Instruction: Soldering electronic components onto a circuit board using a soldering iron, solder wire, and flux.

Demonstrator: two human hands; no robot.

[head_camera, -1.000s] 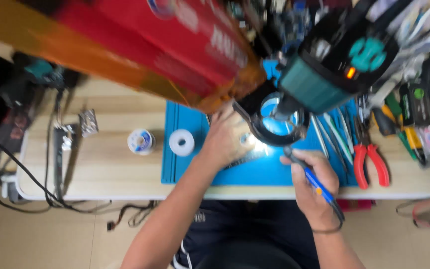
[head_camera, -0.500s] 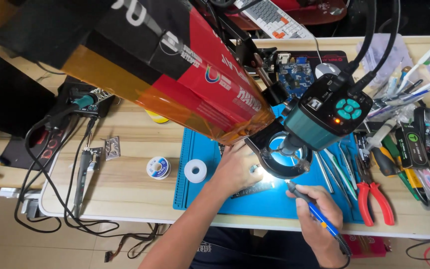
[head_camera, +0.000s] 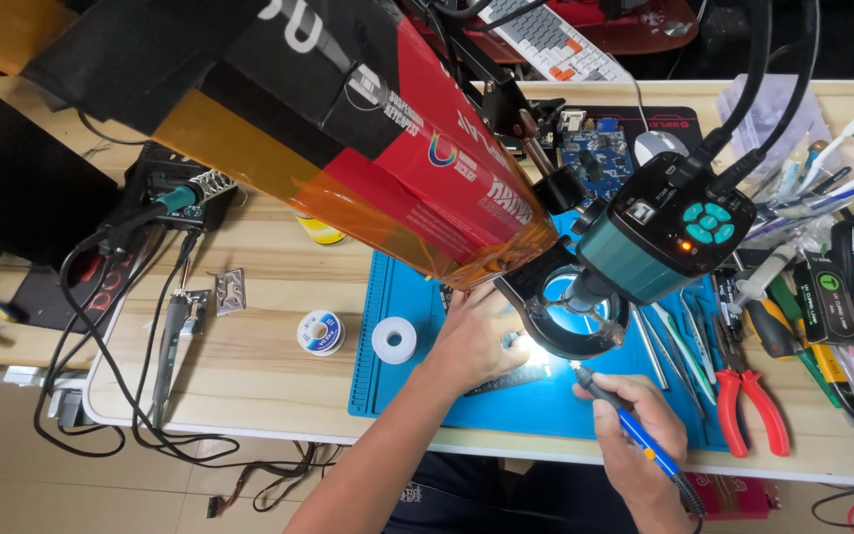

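At the far left of the pale wooden bench [head_camera: 249, 366], a teal-handled soldering iron [head_camera: 182, 198] rests in its coil stand, unused, beside a black tangle of cables [head_camera: 101, 326]. Further right lie a blue-labelled solder spool [head_camera: 320, 332] and a white spool [head_camera: 393, 339], the latter on the edge of the blue silicone work mat [head_camera: 546, 415]. The left hand [head_camera: 476, 336] lies flat, fingers spread, pressing down a dark strip-shaped circuit board [head_camera: 511, 381] on the mat, lit under the black ring light of the teal microscope camera [head_camera: 659, 242]. The right hand [head_camera: 635, 430] is closed around a blue pen-style soldering tool [head_camera: 635, 430], its tip just beside the lit spot on the board. The work looks mid-way: the board is fixed and the tip is at the joint, but whether any joint is finished is too small to tell. Red-handled pliers [head_camera: 743, 396] lie untouched at right.
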